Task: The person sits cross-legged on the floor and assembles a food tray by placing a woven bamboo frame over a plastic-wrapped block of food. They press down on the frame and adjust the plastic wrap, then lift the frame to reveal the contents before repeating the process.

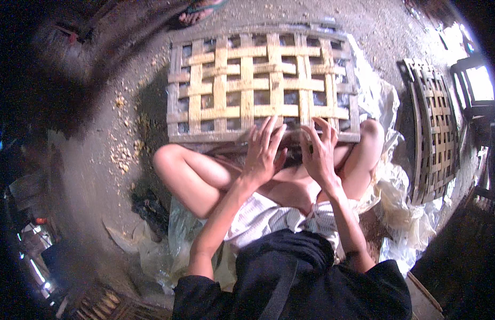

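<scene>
Wood in pale, flat strips, woven into an open grid inside a greyer frame, makes up the rack (276, 80) that, in the head view, lies just ahead of both hands. The left hand (262, 152) is open, fingers spread and slightly bent, over the middle of the rack's near bar; the right hand (320, 149) is open likewise, just beside it. Neither is closed round anything, and whether the fingertips touch the wood I cannot tell. Bare legs (191, 178) are folded to either side of the hands. Well right of the right hand stands a second rack (437, 128), with crumpled plastic (405, 200) nearer; left of the left hand, crumbs (121, 154) dot the floor (93, 186). I judge the near rack fairly light for its spread, its frame stiff, its strips springier and likelier to crack or splinter; dry-looking wood should not slip. The best hold is probably the frame's side bars, left and right of the hands, rather than the weave.
</scene>
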{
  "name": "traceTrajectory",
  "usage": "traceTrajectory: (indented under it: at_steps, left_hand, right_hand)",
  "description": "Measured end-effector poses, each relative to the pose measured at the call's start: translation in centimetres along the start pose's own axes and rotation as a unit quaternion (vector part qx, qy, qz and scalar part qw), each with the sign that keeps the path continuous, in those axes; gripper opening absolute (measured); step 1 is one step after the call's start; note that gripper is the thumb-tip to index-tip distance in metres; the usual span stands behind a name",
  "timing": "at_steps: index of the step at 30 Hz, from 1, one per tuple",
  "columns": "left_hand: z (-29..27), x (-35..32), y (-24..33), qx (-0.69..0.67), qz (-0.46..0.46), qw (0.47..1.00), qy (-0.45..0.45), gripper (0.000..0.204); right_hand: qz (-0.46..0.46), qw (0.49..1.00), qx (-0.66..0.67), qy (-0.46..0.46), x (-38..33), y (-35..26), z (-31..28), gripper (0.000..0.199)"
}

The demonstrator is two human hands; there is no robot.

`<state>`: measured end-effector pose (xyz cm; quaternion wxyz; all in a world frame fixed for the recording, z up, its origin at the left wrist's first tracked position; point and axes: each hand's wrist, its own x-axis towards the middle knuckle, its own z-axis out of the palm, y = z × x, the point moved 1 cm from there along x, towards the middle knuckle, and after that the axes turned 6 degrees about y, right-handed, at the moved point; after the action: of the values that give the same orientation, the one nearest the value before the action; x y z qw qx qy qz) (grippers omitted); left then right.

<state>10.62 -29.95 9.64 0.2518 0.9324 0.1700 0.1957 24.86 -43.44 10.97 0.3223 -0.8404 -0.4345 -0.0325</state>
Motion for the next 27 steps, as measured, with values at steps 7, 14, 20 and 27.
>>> traceTrajectory:
  at_steps: [7, 14, 20, 27]
  left_hand:
    - [0.8, 0.4, 1.8, -0.066, 0.064, 0.991, -0.097, 0.086]
    - [2.5, 0.3, 3.4, -0.141, -0.116, 0.948, -0.259, 0.075]
    - [0.0, 2.0, 4.1, -0.180, 0.019, 0.983, -0.004, 0.046]
    - [-0.9, 4.6, -3.9, -0.077, -0.052, 0.980, 0.178, 0.040]
  right_hand:
    - [-0.062, 0.995, 0.072, -0.008, -1.7, 0.9, -0.9, 0.039]
    - [-0.014, 0.989, 0.092, 0.114, 3.8, 3.4, -0.7, 0.033]
    - [-0.043, 0.983, 0.093, 0.150, 15.7, 5.4, 3.6, 0.031]
    - [-0.002, 0.977, -0.101, 0.185, 26.9, 11.0, 7.3, 0.065]
